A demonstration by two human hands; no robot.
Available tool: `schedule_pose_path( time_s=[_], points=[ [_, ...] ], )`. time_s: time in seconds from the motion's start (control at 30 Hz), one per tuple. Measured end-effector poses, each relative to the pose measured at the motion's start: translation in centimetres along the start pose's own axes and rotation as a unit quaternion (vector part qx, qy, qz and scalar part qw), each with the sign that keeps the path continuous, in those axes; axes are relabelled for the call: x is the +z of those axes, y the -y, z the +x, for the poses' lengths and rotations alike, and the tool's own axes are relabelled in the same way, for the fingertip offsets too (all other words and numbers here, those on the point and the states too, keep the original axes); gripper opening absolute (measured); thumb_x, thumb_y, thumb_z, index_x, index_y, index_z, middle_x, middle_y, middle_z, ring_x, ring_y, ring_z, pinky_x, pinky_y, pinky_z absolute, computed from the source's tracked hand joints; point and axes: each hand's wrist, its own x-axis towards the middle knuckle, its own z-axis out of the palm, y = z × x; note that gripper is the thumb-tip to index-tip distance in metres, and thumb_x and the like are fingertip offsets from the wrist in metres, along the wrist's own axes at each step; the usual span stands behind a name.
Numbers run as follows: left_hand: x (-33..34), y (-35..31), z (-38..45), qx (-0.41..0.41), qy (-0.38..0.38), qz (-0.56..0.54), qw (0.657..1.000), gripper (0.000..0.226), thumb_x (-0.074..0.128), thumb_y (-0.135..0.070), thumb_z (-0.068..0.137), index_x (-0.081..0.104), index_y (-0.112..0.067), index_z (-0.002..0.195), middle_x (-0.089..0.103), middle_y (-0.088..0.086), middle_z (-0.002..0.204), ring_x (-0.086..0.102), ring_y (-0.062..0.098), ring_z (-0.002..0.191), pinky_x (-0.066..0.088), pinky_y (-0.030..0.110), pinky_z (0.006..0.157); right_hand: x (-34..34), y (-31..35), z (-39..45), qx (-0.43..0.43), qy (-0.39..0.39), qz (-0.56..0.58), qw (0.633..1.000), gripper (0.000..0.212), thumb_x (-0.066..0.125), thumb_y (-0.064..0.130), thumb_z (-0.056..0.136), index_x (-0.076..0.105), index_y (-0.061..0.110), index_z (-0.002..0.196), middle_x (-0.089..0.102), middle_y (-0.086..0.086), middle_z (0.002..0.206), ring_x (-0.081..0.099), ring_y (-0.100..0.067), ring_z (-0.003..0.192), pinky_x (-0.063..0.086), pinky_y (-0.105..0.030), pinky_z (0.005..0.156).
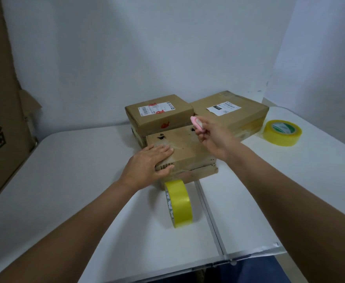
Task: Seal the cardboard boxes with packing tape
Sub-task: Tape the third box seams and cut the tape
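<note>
Tape roll [178, 203] stands on edge just before the near box [185, 153], where the left hand [149, 165] presses flat while the right hand [213, 140] pinches a pink cutter [197, 124] above it, two boxes [159, 113] and another roll [282, 132] beyond.

We see three brown cardboard boxes [179, 152] on a white table [65, 180], two bearing white labels [223, 107], one marked with red. Two tape rolls [178, 203] are translucent yellow with green-and-white printed cores. The small cutter [197, 123] is pink. The wall [147, 48] is pale grey-white.
</note>
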Motion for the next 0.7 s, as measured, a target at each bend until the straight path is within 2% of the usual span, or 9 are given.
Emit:
schedule_pose_path(
  time_s=[0.13,0.23,0.3,0.37,0.43,0.5,0.57,0.63,0.7],
  points=[
    [-0.1,0.0,0.1,0.008,-0.009,0.021,1.000,0.050,0.066,-0.043,0.089,0.060,-0.021,0.134,0.057,-0.002,0.139,0.049,0.007,0.132,0.022,0.040,0.121,0.4,-0.4,-1.9,0.047,0.067,0.049,0.995,0.027,0.062,0.010,0.093,0.062,0.001,0.118,0.056,-0.001,0.085,0.053,-0.005,0.071,0.047,-0.011,0.058],
    [-0.2,0.2,0.2,0.015,0.003,0.019,1.000,0.051,0.064,-0.045,0.091,0.058,-0.022,0.136,0.055,-0.003,0.141,0.047,0.006,0.133,0.018,0.042,0.122,1.1,-1.3,-2.8,0.058,0.047,-0.012,0.997,0.033,0.047,0.026,0.102,0.056,0.003,0.124,0.062,-0.004,0.082,0.054,-0.007,0.066,0.046,-0.014,0.054],
    [-0.2,0.3,0.2,0.019,0.010,0.011,1.000,0.052,0.063,-0.046,0.091,0.057,-0.022,0.137,0.053,-0.003,0.143,0.046,0.007,0.135,0.017,0.044,0.122,1.5,-2.0,-3.2,0.014,0.005,-0.142,0.990,0.033,0.039,0.026,0.105,0.056,0.003,0.121,0.067,-0.007,0.083,0.055,-0.010,0.062,0.044,-0.017,0.055],
    [-0.1,0.5,0.2,0.020,0.010,-0.002,1.000,0.053,0.064,-0.045,0.091,0.057,-0.020,0.137,0.053,-0.001,0.143,0.045,0.009,0.135,0.018,0.045,0.121,1.7,-2.7,-3.4,-0.060,-0.023,-0.287,0.956,0.026,0.037,0.023,0.105,0.053,0.007,0.118,0.070,-0.012,0.088,0.059,-0.014,0.061,0.045,-0.024,0.060],
    [-0.1,0.5,0.1,0.015,0.012,-0.014,1.000,0.054,0.063,-0.045,0.091,0.055,-0.020,0.138,0.052,-0.001,0.144,0.044,0.011,0.136,0.018,0.045,0.121,1.8,-3.1,-3.5,-0.145,-0.036,-0.426,0.892,0.016,0.039,0.020,0.103,0.049,0.017,0.115,0.069,-0.007,0.100,0.068,-0.018,0.065,0.049,-0.033,0.070],
    [-0.1,0.4,-0.1,0.008,0.017,-0.030,0.999,0.054,0.062,-0.045,0.091,0.054,-0.021,0.139,0.051,-0.001,0.145,0.042,0.011,0.138,0.019,0.046,0.120,1.8,-3.2,-3.6,-0.203,-0.022,-0.497,0.844,0.023,0.037,0.011,0.101,0.050,0.021,0.116,0.061,-0.001,0.106,0.070,-0.017,0.068,0.049,-0.032,0.074],
    [-0.2,0.4,-0.1,-0.005,0.038,-0.045,0.998,0.057,0.059,-0.047,0.093,0.049,-0.023,0.143,0.047,-0.003,0.149,0.036,0.010,0.142,0.017,0.045,0.120,1.9,-3.5,-3.8,-0.225,0.011,-0.511,0.829,0.029,0.035,0.001,0.099,0.060,0.013,0.110,0.060,-0.007,0.107,0.068,-0.021,0.080,0.049,-0.030,0.074],
    [-0.5,0.3,0.1,-0.029,0.082,-0.066,0.994,0.060,0.055,-0.048,0.094,0.041,-0.026,0.148,0.039,-0.005,0.154,0.028,0.008,0.145,0.015,0.047,0.120,1.9,-4.2,-4.1,-0.208,0.064,-0.503,0.837,0.030,0.039,-0.001,0.099,0.068,0.007,0.101,0.062,-0.014,0.115,0.063,-0.021,0.095,0.050,-0.024,0.083],
    [-0.8,0.0,-0.1,-0.048,0.096,-0.107,0.989,0.064,0.054,-0.049,0.094,0.033,-0.029,0.152,0.026,-0.007,0.160,0.017,0.007,0.149,0.012,0.045,0.122,1.8,-4.6,-4.5,-0.201,0.099,-0.524,0.822,0.024,0.050,0.004,0.096,0.070,0.010,0.107,0.060,-0.012,0.120,0.060,-0.019,0.104,0.044,-0.019,0.091]
  ],
)
